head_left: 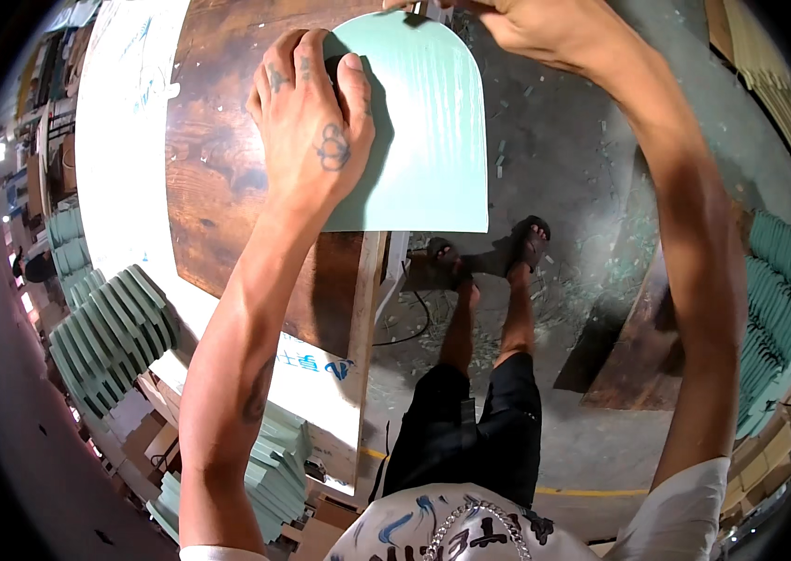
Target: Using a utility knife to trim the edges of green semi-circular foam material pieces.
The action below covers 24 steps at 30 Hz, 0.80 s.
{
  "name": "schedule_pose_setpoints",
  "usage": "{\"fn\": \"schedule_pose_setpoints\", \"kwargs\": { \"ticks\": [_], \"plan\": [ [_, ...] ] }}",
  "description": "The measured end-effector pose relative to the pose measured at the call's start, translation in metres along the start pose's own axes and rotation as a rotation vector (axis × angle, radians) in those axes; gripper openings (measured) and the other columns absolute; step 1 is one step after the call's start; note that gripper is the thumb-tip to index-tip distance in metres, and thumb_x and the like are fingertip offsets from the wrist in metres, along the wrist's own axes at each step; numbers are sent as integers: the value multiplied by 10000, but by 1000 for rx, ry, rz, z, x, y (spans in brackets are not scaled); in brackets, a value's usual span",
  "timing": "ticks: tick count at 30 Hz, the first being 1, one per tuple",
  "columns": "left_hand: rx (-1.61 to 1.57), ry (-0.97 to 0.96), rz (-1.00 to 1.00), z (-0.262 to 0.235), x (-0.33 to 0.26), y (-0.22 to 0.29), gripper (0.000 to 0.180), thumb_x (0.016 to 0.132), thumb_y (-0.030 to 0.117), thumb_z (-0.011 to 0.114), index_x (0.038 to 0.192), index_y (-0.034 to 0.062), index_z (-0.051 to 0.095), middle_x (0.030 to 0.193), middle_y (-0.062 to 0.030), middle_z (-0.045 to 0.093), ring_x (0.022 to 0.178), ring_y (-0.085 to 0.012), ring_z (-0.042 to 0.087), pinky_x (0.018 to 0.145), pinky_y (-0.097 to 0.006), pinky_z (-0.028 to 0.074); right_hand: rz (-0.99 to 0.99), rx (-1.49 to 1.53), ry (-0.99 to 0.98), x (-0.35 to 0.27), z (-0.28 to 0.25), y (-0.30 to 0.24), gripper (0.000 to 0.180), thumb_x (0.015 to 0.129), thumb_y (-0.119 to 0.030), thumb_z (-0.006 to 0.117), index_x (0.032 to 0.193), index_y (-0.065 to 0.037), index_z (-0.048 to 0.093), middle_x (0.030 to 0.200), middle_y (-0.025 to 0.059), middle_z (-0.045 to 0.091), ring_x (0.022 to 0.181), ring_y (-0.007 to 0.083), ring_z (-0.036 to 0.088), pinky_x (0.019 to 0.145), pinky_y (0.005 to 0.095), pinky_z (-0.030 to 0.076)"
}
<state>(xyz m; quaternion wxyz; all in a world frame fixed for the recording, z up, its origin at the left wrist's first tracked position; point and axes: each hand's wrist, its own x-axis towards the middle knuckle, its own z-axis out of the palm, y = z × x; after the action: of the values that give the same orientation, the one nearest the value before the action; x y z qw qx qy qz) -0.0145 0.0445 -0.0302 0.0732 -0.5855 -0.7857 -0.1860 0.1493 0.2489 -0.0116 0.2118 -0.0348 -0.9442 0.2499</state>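
A pale green panel with a rounded far end and a straight near edge lies flat, its right part reaching past the brown wooden tabletop. Over the panel's left side rests my left hand, fingers bent and thumb apart from them. Something dark shows between thumb and fingers; whether it is an object or shadow is unclear. My right hand is at the panel's curved far edge, fingers bent leftward and closed. The top of the picture cuts off its fingertips, and what they hold is hidden.
Stacks of green panels stand at left, lower left and right. A white board lies beside the brown top. Below the overhanging panel is a grey floor with scattered scraps; a brown board lies at right.
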Motion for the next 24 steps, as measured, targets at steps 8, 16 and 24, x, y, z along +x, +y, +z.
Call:
{"fn": "schedule_pose_setpoints", "kwargs": {
  "ticks": [8, 16, 24],
  "plan": [
    [-2, -2, 3, 1, 0, 2, 412, 1023, 272, 512, 1339, 6, 520, 1337, -196, 520, 1240, -390, 486, 1080, -549, 316, -1, 35, 42, -38, 7, -1, 422, 835, -8, 600, 1228, -112, 716, 928, 107, 693, 851, 310, 647, 780, 402, 509],
    [25, 9, 17, 2, -2, -1, 408, 1030, 278, 500, 1331, 5, 526, 1332, -201, 527, 1233, -386, 499, 1079, -546, 325, 102, 60, 78, -123, 30, -104, 582, 852, 116, 541, 1235, -270, 749, 909, 40, 702, 859, 191, 652, 713, 350, 494],
    [18, -2, 2, 4, 1, 2, 418, 1044, 300, 490, 1358, 25, 526, 1347, -200, 519, 1254, -392, 493, 1077, -544, 337, 240, -142, 346, -68, 27, -55, 521, 873, 79, 505, 1275, -170, 723, 952, 89, 676, 864, 291, 626, 753, 393, 493]
  ]
}}
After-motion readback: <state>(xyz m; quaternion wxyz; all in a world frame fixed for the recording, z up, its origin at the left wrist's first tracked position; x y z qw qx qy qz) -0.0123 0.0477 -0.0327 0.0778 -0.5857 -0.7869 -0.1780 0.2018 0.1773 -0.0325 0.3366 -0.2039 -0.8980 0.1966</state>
